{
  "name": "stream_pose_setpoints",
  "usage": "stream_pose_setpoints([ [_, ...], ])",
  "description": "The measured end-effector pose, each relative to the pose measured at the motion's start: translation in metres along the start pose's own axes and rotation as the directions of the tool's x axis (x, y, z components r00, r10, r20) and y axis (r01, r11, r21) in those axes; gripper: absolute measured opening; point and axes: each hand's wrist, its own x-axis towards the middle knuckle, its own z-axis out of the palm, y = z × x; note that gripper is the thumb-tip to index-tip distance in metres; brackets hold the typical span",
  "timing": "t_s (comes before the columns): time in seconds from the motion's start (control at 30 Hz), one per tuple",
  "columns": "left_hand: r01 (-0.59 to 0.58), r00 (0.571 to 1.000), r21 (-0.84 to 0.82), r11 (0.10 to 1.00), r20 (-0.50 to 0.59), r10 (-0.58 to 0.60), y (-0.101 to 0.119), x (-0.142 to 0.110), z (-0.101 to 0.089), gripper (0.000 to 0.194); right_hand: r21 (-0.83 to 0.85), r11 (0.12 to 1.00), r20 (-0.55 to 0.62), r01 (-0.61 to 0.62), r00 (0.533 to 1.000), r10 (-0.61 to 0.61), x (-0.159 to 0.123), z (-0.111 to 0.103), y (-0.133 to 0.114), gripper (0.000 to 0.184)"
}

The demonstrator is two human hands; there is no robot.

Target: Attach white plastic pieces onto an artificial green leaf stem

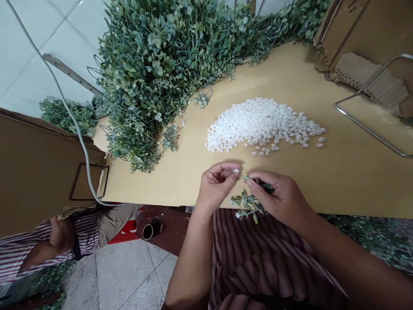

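Observation:
My left hand (221, 183) pinches a small white bead-like piece (236, 171) between thumb and fingertips. Close beside it, my right hand (277, 189) is closed on an artificial leaf sprig (247, 202), whose stem tip points at the white piece. Whether the tip touches the piece, I cannot tell. The sprig's leaves hang below my fingers over the table's front edge, with a white piece on one lower end. Beyond my hands lies a heap of the same small white pieces (258, 120) on the tan tabletop (190, 185).
A large pile of artificial greenery (161, 64) covers the back left of the table. Cardboard boxes (371, 34) with wire handles stand at both sides. A grey cable (71, 116) hangs at left. Another person in a striped shirt (87, 232) sits at lower left, near a dark mug (148, 231).

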Motion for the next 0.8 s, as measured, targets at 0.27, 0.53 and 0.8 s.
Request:
stream_pose_setpoints([
  [0.27, 0.007, 1.0, 0.065, 0.998, 0.008, -0.008, 0.0035, -0.0066, 0.0025, 0.012, 0.03, 0.996, 0.033, -0.089, 0.996, 0.088, -0.0007, -0.0005, -0.0013, 0.027],
  [0.53, -0.128, 0.991, 0.22, 0.967, -0.017, 0.135, 0.0029, -0.0099, 0.0035, 0.013, 0.074, 0.99, -0.047, -0.121, 0.991, 0.124, -0.0002, 0.0005, -0.0029, 0.023],
  [0.8, -0.148, 0.989, 0.171, 0.974, 0.021, 0.146, 0.0002, -0.0097, 0.0029, 0.012, 0.106, 0.984, -0.065, -0.144, 0.986, 0.151, 0.0003, -0.0001, -0.0062, 0.022],
])
